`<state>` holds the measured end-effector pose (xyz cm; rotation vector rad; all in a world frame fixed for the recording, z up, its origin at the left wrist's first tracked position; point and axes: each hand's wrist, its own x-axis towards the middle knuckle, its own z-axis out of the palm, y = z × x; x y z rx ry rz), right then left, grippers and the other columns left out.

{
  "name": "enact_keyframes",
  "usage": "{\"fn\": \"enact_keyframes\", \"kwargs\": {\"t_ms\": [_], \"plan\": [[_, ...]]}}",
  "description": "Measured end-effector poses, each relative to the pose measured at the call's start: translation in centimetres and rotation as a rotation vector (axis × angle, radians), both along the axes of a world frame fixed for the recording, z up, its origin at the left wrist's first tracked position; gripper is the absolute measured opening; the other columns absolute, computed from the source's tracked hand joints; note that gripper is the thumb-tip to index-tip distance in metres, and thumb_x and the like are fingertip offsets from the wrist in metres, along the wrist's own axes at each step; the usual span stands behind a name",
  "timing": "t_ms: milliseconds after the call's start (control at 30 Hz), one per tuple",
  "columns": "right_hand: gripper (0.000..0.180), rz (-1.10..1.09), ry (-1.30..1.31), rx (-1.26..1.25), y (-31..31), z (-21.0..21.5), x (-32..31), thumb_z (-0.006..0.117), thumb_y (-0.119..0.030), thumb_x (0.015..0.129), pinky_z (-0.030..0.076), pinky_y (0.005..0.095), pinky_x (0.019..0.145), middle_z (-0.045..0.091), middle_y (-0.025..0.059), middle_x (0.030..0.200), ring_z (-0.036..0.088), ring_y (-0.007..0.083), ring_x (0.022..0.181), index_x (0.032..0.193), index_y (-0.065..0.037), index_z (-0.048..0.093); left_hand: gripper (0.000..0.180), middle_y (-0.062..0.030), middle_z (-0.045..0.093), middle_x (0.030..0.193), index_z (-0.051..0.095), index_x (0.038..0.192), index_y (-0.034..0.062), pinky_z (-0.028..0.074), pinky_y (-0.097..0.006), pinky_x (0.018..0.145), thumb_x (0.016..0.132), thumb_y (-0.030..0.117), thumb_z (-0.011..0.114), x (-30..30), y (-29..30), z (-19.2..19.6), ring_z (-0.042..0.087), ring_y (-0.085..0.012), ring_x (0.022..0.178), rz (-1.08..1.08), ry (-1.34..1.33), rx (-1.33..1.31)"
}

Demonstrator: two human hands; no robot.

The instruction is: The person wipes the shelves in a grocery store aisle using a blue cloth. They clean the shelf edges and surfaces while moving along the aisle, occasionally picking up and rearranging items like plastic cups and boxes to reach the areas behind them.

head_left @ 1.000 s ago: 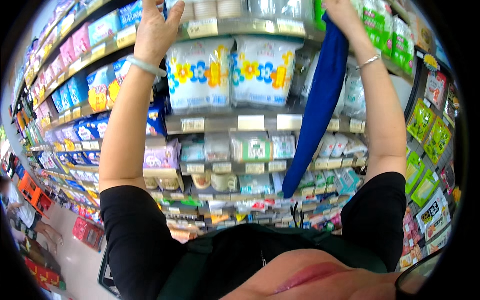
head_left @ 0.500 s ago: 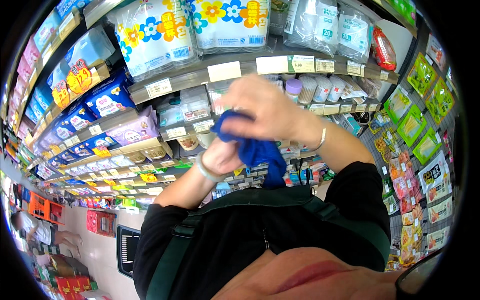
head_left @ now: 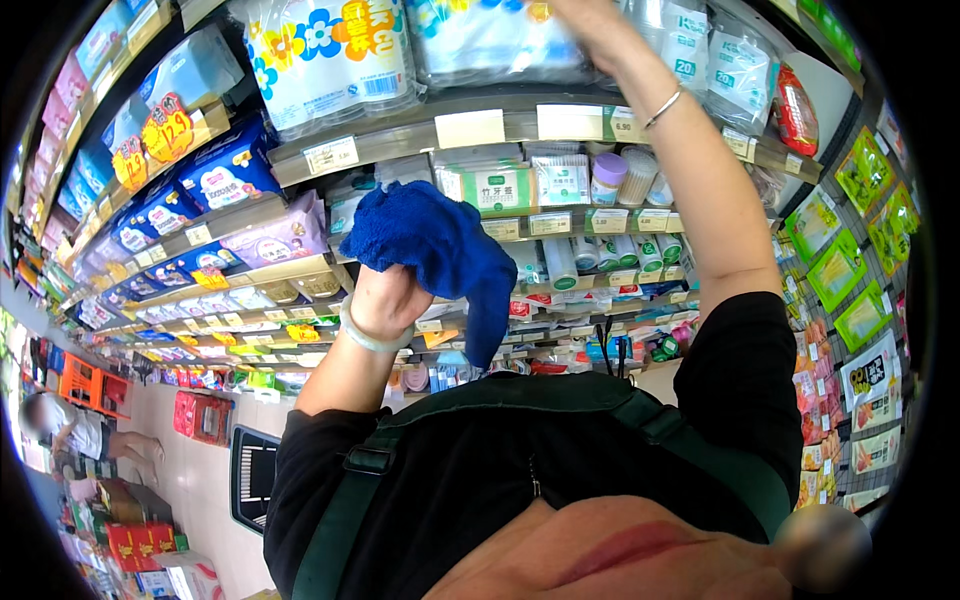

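A blue cloth [head_left: 430,240] is bunched over the fingers of my left hand [head_left: 385,298], and one end hangs down beside the wrist. The hand is closed on it in front of the middle shelves. My right arm stretches up to the top shelf, where my right hand [head_left: 592,25] is at the upper edge of the picture. It is over or against a clear flower-printed pack of cups [head_left: 490,50]; its fingers are mostly cut off or blurred. Another flower-printed pack [head_left: 330,60] stands to the left.
Clear bags of plastic goods [head_left: 740,75] stand right of the packs. Below are a purple-capped container [head_left: 607,178] and a green toothpick box [head_left: 492,190]. Hanging snack packets [head_left: 838,265] line the right wall. A black basket [head_left: 252,480] is on the floor; a person [head_left: 75,425] is farther left.
My right hand has left the blue cloth and gone up to the top shelf. My left hand has moved left with the cloth, which now spreads over its fingers.
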<state>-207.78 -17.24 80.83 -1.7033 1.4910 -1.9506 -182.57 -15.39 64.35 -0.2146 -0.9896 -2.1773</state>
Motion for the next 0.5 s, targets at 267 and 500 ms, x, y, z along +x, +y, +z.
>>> {"fn": "enact_keyframes", "kwargs": {"t_ms": [267, 500], "plan": [[0.035, 0.263, -0.206, 0.172, 1.5, 4.8, -5.1, 0.056, -0.031, 0.077, 0.047, 0.0278, 0.069, 0.061, 0.0077, 0.090, 0.058, 0.0148, 0.081, 0.097, -0.002, 0.057, 0.028, -0.0103, 0.055, 0.094, 0.047, 0.104, 0.0027, 0.044, -0.032, 0.083, 0.078, 0.008, 0.056, -1.5, -2.0, 7.9, 0.055, -0.0215, 0.088, 0.686, 0.011, -0.801], [0.032, 0.226, -0.110, 0.223, 2.1, 6.2, -5.4, 0.056, -0.027, 0.077, 0.047, 0.0256, 0.068, 0.061, 0.0076, 0.089, 0.058, 0.0144, 0.075, 0.094, 0.000, 0.058, 0.051, -0.0186, 0.051, 0.110, 0.044, 0.117, 0.0038, 0.037, -0.034, 0.090, 0.087, 0.044, 0.031, -10.2, -7.7, 13.5, 0.049, -0.0318, 0.102, 0.507, -1.179, -2.072]]}}
